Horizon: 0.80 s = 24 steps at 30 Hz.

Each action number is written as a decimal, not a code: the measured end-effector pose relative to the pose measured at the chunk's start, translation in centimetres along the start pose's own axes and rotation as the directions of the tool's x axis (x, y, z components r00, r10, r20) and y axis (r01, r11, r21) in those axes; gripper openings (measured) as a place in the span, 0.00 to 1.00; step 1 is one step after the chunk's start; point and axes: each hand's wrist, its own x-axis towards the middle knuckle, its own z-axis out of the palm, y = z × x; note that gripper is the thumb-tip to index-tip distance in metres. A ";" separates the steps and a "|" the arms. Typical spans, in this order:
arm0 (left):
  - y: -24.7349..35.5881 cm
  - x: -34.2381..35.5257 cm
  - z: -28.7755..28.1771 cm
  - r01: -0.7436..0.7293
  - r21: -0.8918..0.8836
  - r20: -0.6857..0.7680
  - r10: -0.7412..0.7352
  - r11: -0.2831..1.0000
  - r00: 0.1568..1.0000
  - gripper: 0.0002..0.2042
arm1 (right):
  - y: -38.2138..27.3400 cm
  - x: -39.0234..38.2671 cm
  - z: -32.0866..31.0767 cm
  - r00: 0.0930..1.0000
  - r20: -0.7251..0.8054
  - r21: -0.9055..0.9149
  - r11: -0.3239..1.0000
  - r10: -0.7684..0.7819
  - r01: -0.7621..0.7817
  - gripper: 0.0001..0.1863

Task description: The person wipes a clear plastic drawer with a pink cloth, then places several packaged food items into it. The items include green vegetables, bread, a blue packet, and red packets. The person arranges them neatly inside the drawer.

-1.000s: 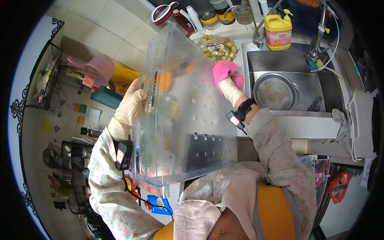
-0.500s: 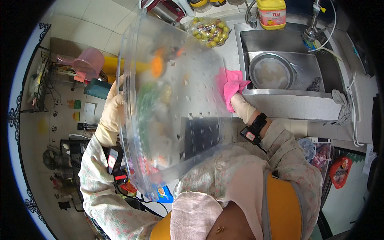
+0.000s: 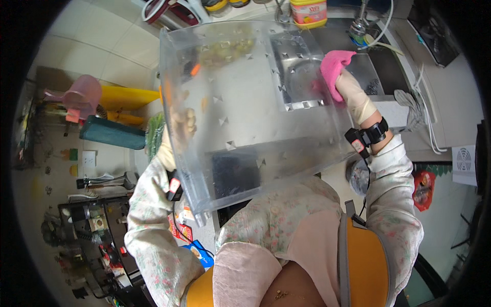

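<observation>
I hold a large clear plastic bin (image 3: pixel 240 123), tilted and filling the middle of the view, with studded triangular marks on its panel. My left hand (image 3: pixel 169 143), in a cream rubber glove, grips the bin's left side, its fingers blurred through the plastic. My right hand (image 3: pixel 353 94), gloved alike, is closed on a pink cloth (image 3: pixel 335 66) against the bin's right side. Behind the see-through bin, the sink and a bag of round green fruit show faintly.
The steel sink (image 3: pixel 383 66) with its tap (image 3: pixel 360 20) lies at the back right, near a yellow jug (image 3: pixel 309 13) and a kettle (image 3: pixel 166 13). A teal board (image 3: pixel 110 133) and pink scoop (image 3: pixel 82 97) are at left, a red bag (image 3: pixel 423 189) at lower right.
The bin has swung to the right and now spreads over part of the sink. My right hand, with the cloth, has moved right and up in the view.
</observation>
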 end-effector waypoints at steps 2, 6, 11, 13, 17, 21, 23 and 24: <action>-4.0 1.8 1.0 0.008 -0.093 -0.061 -0.014 0.996 0.998 0.27 | 0.9 0.0 -2.7 0.995 -0.100 -0.307 0.950 0.024 -0.054 0.26; -10.7 4.9 1.9 -0.020 -0.181 0.000 0.020 0.983 1.000 0.31 | 2.5 0.6 -6.7 0.994 -0.069 -0.559 0.822 0.084 -0.108 0.29; -17.1 7.1 2.0 0.158 -0.240 0.022 -0.157 0.958 0.987 0.30 | 3.7 1.1 -8.4 0.977 -0.135 -0.610 0.763 0.163 -0.211 0.35; -18.8 7.1 2.1 0.138 -0.240 0.055 -0.128 0.961 0.990 0.29 | 4.3 1.5 -8.3 0.948 -0.230 -0.589 0.744 0.218 -0.315 0.37; -20.5 7.7 1.8 0.306 -0.302 0.108 -0.287 0.903 0.952 0.29 | 5.9 2.5 -8.7 0.973 -0.129 -0.698 0.680 0.189 -0.224 0.38; -22.9 7.8 2.1 0.235 -0.420 0.084 -0.221 0.877 0.972 0.26 | 7.4 2.7 -9.1 0.956 -0.182 -0.699 0.654 0.230 -0.290 0.39; -24.0 8.1 2.0 0.309 -0.410 0.117 -0.287 0.858 0.951 0.23 | 7.6 2.8 -9.0 0.967 -0.148 -0.699 0.670 0.207 -0.251 0.39; -24.5 8.0 1.9 0.343 -0.406 0.092 -0.335 0.847 0.938 0.22 | 7.6 2.9 -8.9 0.961 -0.166 -0.705 0.654 0.223 -0.274 0.39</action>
